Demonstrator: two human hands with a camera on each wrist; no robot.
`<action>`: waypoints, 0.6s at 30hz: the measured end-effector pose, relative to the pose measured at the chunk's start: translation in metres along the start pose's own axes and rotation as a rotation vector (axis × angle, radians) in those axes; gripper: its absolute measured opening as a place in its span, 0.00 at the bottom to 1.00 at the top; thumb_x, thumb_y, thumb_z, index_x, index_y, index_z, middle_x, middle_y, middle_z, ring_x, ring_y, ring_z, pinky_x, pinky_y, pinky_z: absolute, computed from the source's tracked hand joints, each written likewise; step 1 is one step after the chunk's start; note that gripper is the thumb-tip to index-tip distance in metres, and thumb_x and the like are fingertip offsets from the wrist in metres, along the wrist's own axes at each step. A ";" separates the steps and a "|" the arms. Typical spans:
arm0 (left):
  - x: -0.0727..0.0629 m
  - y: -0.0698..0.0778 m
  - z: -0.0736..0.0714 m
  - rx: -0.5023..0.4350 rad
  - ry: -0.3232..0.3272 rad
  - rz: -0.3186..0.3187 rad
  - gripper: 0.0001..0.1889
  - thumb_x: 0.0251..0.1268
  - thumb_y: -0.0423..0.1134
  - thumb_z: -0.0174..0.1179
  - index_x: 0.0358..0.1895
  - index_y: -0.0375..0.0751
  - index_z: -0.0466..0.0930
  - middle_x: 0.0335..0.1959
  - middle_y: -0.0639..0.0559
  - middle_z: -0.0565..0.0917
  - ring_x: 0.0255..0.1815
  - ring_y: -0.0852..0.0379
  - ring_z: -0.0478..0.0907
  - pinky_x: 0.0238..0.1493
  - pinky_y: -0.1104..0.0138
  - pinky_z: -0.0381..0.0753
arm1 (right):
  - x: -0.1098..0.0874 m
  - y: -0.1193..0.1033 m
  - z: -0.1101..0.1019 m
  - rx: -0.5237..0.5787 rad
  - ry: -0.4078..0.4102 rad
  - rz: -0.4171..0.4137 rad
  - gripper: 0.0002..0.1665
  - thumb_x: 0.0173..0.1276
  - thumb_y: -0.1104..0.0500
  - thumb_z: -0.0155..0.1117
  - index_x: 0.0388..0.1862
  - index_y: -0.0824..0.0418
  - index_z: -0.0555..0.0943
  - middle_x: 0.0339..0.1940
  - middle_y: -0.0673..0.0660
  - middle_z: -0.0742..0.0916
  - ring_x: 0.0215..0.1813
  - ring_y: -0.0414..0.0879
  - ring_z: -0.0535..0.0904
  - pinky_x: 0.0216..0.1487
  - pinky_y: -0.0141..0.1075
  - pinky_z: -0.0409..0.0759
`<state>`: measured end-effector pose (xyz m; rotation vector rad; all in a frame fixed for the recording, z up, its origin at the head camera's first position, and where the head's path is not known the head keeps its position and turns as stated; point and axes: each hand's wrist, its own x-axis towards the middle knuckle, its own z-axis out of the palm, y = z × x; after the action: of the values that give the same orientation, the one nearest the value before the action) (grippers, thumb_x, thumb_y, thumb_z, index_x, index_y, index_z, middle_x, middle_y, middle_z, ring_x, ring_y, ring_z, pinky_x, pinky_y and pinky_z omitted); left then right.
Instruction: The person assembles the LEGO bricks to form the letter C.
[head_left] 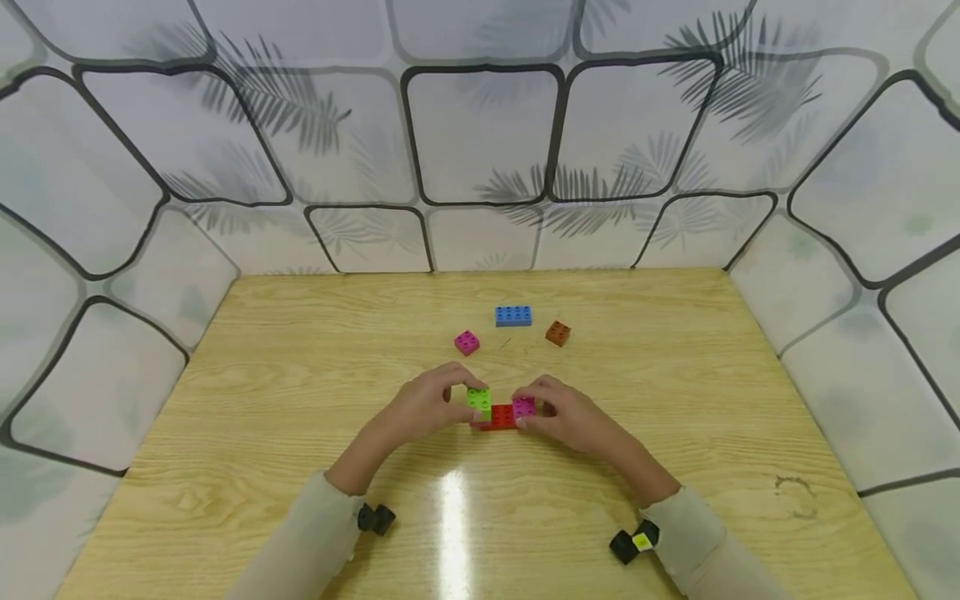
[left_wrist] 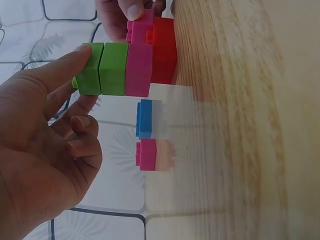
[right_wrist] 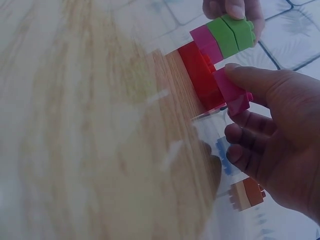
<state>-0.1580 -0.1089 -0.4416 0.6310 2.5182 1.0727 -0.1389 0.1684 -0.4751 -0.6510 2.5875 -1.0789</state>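
Observation:
A red brick (head_left: 501,417) lies on the table in front of the person. At its left end a stack rises: a pink brick (left_wrist: 139,70), with two green bricks (left_wrist: 114,69) on top. My left hand (head_left: 426,402) pinches the uppermost green brick between thumb and finger, other fingers loosely curled below. Over the red brick's right end my right hand (head_left: 572,417) grips another pink brick (right_wrist: 231,91) by its sides. In the right wrist view that pink brick sits slightly tilted against the red one; whether it is pressed down fully I cannot tell.
Beyond the hands lie a loose pink brick (head_left: 467,342), a blue brick (head_left: 513,316) and a brown brick (head_left: 558,333). Patterned panels (head_left: 480,237) border the wooden table (head_left: 300,333) at the back and both sides.

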 end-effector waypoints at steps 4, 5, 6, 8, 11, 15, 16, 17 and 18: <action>0.000 0.000 0.000 -0.003 0.003 -0.006 0.18 0.62 0.51 0.71 0.55 0.64 0.83 0.54 0.65 0.80 0.32 0.57 0.71 0.28 0.64 0.74 | 0.001 0.001 0.001 0.018 -0.001 0.007 0.19 0.71 0.46 0.67 0.58 0.48 0.81 0.47 0.45 0.79 0.42 0.43 0.73 0.42 0.35 0.75; 0.000 0.000 0.000 -0.003 0.003 -0.008 0.18 0.62 0.51 0.71 0.55 0.64 0.83 0.54 0.65 0.80 0.32 0.57 0.71 0.28 0.64 0.74 | 0.001 0.001 0.001 0.020 0.000 0.011 0.18 0.71 0.46 0.67 0.57 0.47 0.82 0.47 0.45 0.79 0.42 0.43 0.73 0.42 0.34 0.75; 0.000 0.000 0.000 -0.005 0.002 -0.010 0.18 0.62 0.51 0.71 0.55 0.64 0.83 0.55 0.65 0.80 0.32 0.57 0.72 0.28 0.64 0.74 | 0.001 0.001 0.001 0.022 0.000 0.014 0.18 0.70 0.46 0.67 0.56 0.47 0.82 0.47 0.45 0.79 0.42 0.43 0.73 0.42 0.34 0.76; 0.000 0.000 0.000 -0.008 0.000 -0.012 0.18 0.62 0.52 0.71 0.55 0.65 0.82 0.55 0.65 0.80 0.32 0.57 0.72 0.29 0.64 0.74 | 0.001 0.001 0.001 0.023 0.000 0.016 0.17 0.70 0.46 0.67 0.55 0.46 0.82 0.47 0.45 0.79 0.42 0.43 0.74 0.41 0.34 0.76; -0.001 0.000 0.001 -0.004 0.004 -0.015 0.18 0.62 0.52 0.71 0.55 0.66 0.82 0.56 0.66 0.79 0.33 0.57 0.71 0.29 0.64 0.73 | 0.002 0.002 0.001 0.018 -0.001 0.015 0.17 0.71 0.45 0.67 0.55 0.46 0.82 0.47 0.45 0.80 0.41 0.43 0.74 0.41 0.34 0.76; -0.001 0.003 0.001 0.007 0.019 -0.031 0.18 0.61 0.53 0.71 0.54 0.66 0.83 0.55 0.67 0.80 0.34 0.57 0.72 0.30 0.63 0.74 | 0.002 0.002 0.000 0.010 0.002 0.015 0.18 0.70 0.43 0.67 0.55 0.45 0.82 0.47 0.45 0.79 0.41 0.42 0.73 0.41 0.34 0.76; -0.002 0.004 0.001 0.007 0.022 -0.040 0.17 0.61 0.53 0.71 0.54 0.66 0.83 0.55 0.67 0.80 0.34 0.56 0.72 0.30 0.62 0.74 | 0.002 0.002 0.001 0.010 0.000 0.013 0.18 0.70 0.43 0.67 0.55 0.45 0.82 0.47 0.45 0.79 0.41 0.43 0.73 0.41 0.34 0.76; -0.002 0.004 0.002 0.007 0.025 -0.051 0.17 0.60 0.53 0.72 0.53 0.66 0.83 0.55 0.68 0.80 0.35 0.56 0.73 0.31 0.62 0.74 | 0.002 0.002 0.001 0.010 -0.001 0.009 0.18 0.70 0.43 0.67 0.55 0.46 0.82 0.47 0.45 0.79 0.41 0.43 0.73 0.41 0.34 0.76; -0.003 0.004 0.002 0.005 0.027 -0.058 0.17 0.60 0.54 0.72 0.53 0.67 0.83 0.56 0.68 0.80 0.35 0.56 0.73 0.31 0.62 0.74 | 0.002 0.001 0.001 0.010 -0.002 0.007 0.18 0.70 0.44 0.67 0.55 0.46 0.82 0.46 0.45 0.79 0.41 0.43 0.73 0.41 0.34 0.75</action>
<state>-0.1536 -0.1069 -0.4399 0.5442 2.5467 1.0619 -0.1407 0.1674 -0.4770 -0.6401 2.5791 -1.0881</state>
